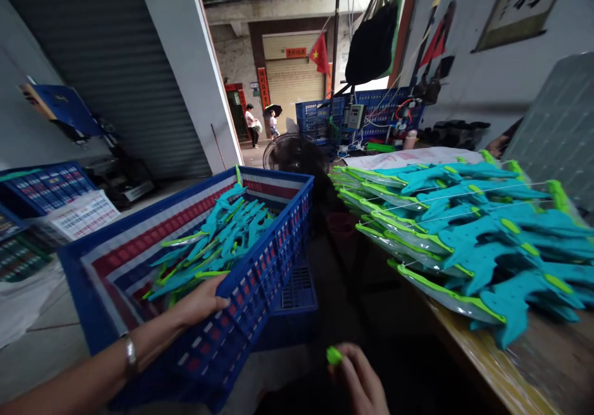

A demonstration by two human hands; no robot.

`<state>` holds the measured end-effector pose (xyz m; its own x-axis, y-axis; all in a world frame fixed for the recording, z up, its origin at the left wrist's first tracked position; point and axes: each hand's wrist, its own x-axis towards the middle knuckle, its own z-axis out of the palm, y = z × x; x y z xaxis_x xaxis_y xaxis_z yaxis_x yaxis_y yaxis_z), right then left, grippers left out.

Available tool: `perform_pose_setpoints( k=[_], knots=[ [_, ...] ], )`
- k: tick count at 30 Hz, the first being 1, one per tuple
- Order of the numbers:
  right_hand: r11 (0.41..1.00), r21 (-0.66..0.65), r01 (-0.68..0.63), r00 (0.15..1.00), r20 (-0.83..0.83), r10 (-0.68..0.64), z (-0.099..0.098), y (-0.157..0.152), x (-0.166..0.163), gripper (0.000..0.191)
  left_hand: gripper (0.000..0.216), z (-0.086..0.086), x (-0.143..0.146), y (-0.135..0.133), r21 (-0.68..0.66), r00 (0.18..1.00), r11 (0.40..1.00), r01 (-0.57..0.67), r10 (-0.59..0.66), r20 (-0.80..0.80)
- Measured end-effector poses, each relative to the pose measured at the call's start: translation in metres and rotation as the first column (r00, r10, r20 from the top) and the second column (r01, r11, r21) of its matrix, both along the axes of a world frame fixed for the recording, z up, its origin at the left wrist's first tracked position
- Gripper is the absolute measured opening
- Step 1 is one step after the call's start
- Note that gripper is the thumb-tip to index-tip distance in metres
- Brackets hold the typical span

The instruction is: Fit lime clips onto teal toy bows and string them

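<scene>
Head; left hand [204,300] clasps blue crate rim [265,246]; green piece [333,356] pinched in right hand [362,379]

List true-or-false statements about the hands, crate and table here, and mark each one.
1. The left hand is at the rim of the blue crate. True.
2. Both hands are empty. False: the right hand holds a small green piece.
3. Teal-and-green pieces are piled on the table. True.
4. Plain black cloth lines the crate. False: the striped lining includes red, white and blue.
</scene>
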<state>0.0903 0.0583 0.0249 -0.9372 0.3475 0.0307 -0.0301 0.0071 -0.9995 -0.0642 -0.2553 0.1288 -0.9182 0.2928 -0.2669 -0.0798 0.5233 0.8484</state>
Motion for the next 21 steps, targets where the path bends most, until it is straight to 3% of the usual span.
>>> perform_pose_setpoints(
  k=[1, 4, 7, 11, 16, 19, 21],
  knots=[
    [0.993, 0.059, -0.102, 0.991, -0.084, 0.107, 0.012, -0.008, -0.027, 0.033, 0.059, -0.003, 0.003, 0.007, 0.023, 1.000, 1.000, 0.004, -0.004, 0.003],
    [0.956, 0.237, -0.173, 0.911, -0.330, 0.247, 0.046, -0.045, -0.103, 0.028, 0.067, -0.012, 0.013, 0.026, 0.081, 1.000, 0.997, 0.008, -0.008, -0.006],
    [0.914, 0.338, -0.224, 0.845, -0.400, 0.355, 0.059, -0.084, -0.148, 0.024, 0.076, -0.017, 0.022, 0.035, 0.115, 0.999, 0.993, -0.017, 0.023, -0.048],
    [0.881, 0.381, -0.280, 0.802, -0.412, 0.433, 0.049, -0.111, -0.164, 0.021, 0.080, -0.018, 0.033, 0.028, 0.121, 0.995, 0.991, -0.055, 0.065, -0.082],
    [0.856, 0.363, -0.367, 0.764, -0.407, 0.500, 0.052, -0.123, -0.181, 0.019, 0.074, -0.005, 0.043, 0.017, 0.116, 0.996, 0.993, 0.007, 0.003, -0.084],
    [0.868, 0.297, -0.398, 0.774, -0.398, 0.492, 0.059, -0.123, -0.190, 0.020, 0.069, 0.009, 0.027, 0.004, 0.080, 0.994, 0.994, 0.072, -0.079, 0.082],
    [0.890, 0.229, -0.394, 0.808, -0.375, 0.454, 0.061, -0.114, -0.187, 0.021, 0.056, 0.017, 0.001, -0.012, 0.021, 0.973, 0.997, 0.076, -0.078, 0.216]
  ],
)
